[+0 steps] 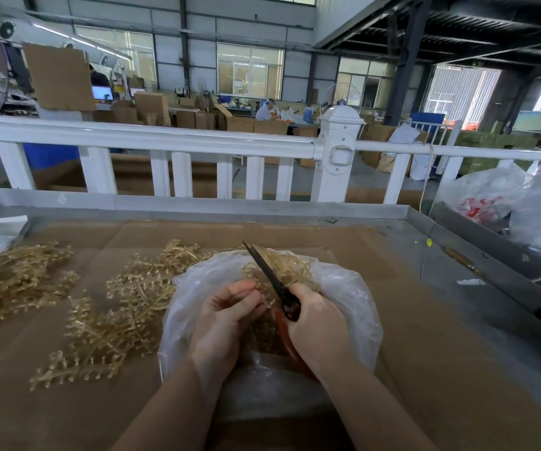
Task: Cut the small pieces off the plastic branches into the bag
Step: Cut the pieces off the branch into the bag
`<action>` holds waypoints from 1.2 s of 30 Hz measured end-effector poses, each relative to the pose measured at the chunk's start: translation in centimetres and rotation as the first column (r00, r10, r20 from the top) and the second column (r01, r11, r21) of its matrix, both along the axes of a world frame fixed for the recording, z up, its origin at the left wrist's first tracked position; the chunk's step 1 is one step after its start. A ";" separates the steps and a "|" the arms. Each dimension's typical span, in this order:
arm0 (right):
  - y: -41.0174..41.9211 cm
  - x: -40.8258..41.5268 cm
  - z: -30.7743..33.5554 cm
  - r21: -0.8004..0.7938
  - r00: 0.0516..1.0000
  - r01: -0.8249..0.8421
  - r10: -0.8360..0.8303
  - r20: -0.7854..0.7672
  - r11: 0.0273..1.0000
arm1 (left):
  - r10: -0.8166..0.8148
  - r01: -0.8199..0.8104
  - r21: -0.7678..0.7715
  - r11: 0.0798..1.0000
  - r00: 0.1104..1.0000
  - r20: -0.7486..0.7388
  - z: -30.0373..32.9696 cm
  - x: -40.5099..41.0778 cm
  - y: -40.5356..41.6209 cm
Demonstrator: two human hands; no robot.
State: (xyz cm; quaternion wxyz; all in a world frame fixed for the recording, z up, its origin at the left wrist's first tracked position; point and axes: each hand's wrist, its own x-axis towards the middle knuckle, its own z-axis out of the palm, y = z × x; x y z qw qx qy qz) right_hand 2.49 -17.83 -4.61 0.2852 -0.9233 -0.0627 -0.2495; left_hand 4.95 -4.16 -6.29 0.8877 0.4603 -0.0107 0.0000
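**Fingers at work over the open bag**

The fingers of the left hand curl round a small golden plastic branch piece, pinching it over the mouth of the clear plastic bag. The right hand grips the red handles of the scissors, whose dark blades point up and away, just beside the pinched piece. Cut golden pieces lie inside the bag. To the left, more plastic branches lie spread on the cardboard-covered worktop, and another heap lies further left. A white fence stands beyond the worktop's far edge.
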 end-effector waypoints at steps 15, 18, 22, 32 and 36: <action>-1.1 -0.1 0.1 -0.067 0.976 -0.149 0.136 -0.171 0.987 | 0.111 -0.111 0.004 0.994 0.993 -0.046 0.7 -0.3 -0.2; -1.4 -0.3 0.2 -0.096 0.970 -0.169 0.148 -0.195 0.981 | 0.106 -0.107 -0.105 0.989 0.994 -0.018 0.7 -0.1 -0.2; -1.6 -0.3 0.2 -0.149 0.968 -0.166 0.132 -0.215 0.975 | 0.146 -0.148 -0.133 0.980 0.989 -0.027 0.2 0.3 -0.3; -2.0 -0.1 0.1 -0.159 0.947 -0.193 0.141 -0.289 0.968 | 0.168 -0.169 -0.162 0.972 0.986 -0.018 0.7 -0.2 -0.2; -2.0 -0.1 0.1 -0.157 0.945 -0.205 0.154 -0.288 0.966 | 0.163 -0.161 -0.146 0.976 0.987 0.000 0.8 -0.3 -0.1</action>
